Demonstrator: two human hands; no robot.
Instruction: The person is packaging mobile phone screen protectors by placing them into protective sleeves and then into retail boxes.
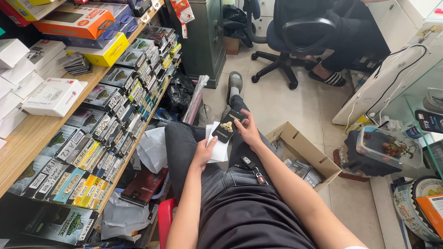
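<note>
Seated person, forearms reaching over the lap.
Left hand (204, 150) pinches white sheets (217, 146); right hand (249, 130) grips a black card (227, 127), possibly a slim box.

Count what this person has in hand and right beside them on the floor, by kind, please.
Black flat packets in the hands: 1
White flat packets under it: 1
Open cardboard boxes: 1
Key fobs on the lap: 1
Total: 4
Both the left hand and right hand grip the packets.
</note>
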